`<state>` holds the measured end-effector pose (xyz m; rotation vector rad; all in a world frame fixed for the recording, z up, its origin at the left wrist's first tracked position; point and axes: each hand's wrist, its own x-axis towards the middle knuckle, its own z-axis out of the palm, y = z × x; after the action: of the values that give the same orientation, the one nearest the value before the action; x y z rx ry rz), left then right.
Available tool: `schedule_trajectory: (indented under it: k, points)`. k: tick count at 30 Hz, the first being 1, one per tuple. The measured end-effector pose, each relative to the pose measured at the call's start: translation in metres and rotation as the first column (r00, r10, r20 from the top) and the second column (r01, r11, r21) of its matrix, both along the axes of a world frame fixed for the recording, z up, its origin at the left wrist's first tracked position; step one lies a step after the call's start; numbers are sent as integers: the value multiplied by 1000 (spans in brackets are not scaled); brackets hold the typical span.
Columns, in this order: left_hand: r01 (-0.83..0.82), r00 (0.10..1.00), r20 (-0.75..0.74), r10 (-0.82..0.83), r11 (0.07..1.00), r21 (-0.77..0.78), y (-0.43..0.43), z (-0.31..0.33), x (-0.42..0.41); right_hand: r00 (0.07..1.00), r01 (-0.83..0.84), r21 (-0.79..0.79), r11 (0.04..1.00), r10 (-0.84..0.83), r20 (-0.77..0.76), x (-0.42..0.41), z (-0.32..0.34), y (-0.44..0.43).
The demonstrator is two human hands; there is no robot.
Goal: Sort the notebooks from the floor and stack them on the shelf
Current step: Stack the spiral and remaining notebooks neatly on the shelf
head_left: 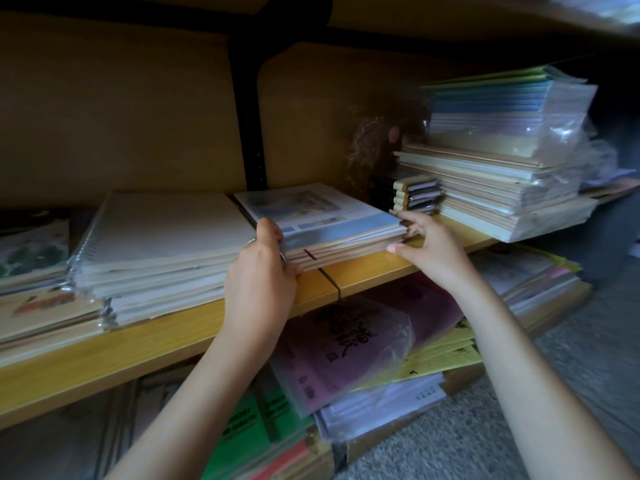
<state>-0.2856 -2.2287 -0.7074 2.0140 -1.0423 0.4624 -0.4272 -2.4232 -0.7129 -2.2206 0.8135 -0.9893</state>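
A small stack of thin notebooks (322,223) with a pale blue cover on top lies on the yellow wooden shelf (367,271). My left hand (259,271) grips the stack's near left corner, thumb on top and fingers curled under the edge. My right hand (427,251) touches the stack's right end, its fingers curled round that corner and the thumb stretched along the shelf edge. Left of the stack lies a pile of plastic-wrapped spiral sketchbooks (156,247).
A tall pile of wrapped notebooks (491,161) and small dark pads (415,195) stand right of the stack. A black upright post (247,126) runs behind. Below the shelf lie purple (346,344), yellow and green (249,427) packs on grey carpet (467,434).
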Motion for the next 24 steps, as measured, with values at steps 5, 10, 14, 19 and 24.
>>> schedule_trajectory:
  k: [5,10,14,19,24]
  points:
    - [9,1000,12,-9,1000,-5,0,-1,1,997,70,-43,997,-68,45,7,-3,0]
    - [29,997,68,-31,999,37,-2,-1,3,990,129,-130,983,-119,76,8,-5,0]
    - [27,989,143,-31,999,33,-2,0,0,989,149,-237,960,-142,46,9,-6,0]
    - [23,992,121,-22,1000,-10,-1,0,-3,996,-72,-79,994,75,42,-7,-7,-4]
    - [16,998,65,-15,1000,-19,-1,0,-1,994,-53,-93,994,61,87,-4,-4,-11]
